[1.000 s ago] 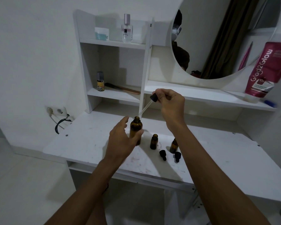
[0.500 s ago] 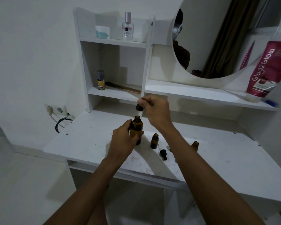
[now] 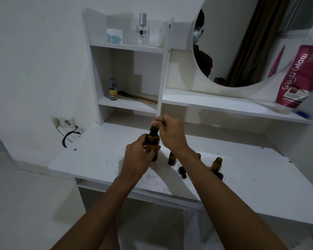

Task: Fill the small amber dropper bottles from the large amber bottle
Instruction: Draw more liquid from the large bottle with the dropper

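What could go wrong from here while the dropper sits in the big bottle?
1. The right forearm passes just above the open small bottles; pulling back low might knock them over.
2. The loose dropper cap lies beside that forearm and could get swept along the desk.
3. The left hand steadies the large amber bottle while the right hand pinches the dropper bulb; a slack grip could tip it.
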